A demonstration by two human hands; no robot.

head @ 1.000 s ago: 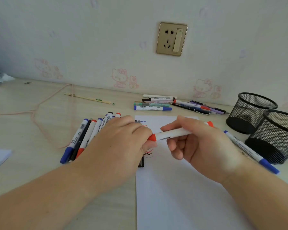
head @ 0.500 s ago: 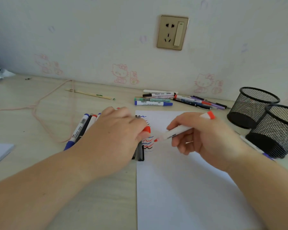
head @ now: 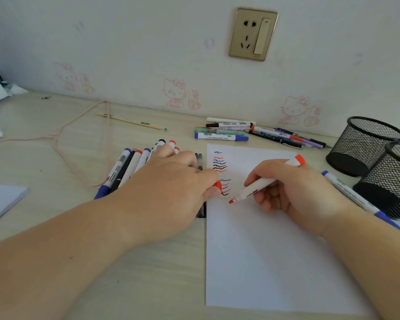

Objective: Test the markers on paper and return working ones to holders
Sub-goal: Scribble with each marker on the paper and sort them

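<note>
Right hand [head: 293, 188] at 3 o'clock, fingers [head: 261, 179] grasping a red marker [head: 263, 183], uncapped tip down at the paper [head: 263, 250], just beside the lowest of a column of red, blue and black squiggles [head: 221, 174]

Left hand [head: 169, 192] at 9 o'clock, flat on the desk [head: 44, 158], fingertips pinching the red cap [head: 218, 186] at the paper's left edge

Under and beyond the left hand, at 10 o'clock, a row of capped markers [head: 123, 168], blue, black and red; two dark pens [head: 200, 158] along the paper's edge

Another pile of markers [head: 222, 136] at 12 o'clock by the wall

Two black mesh holders [head: 367, 144] at 2 o'clock, touching each other; a blue marker [head: 351, 192] lying in front of them

Pink cord [head: 56, 137] and a chopstick [head: 129, 121] at 11 o'clock; wall socket [head: 253, 34] above
</note>
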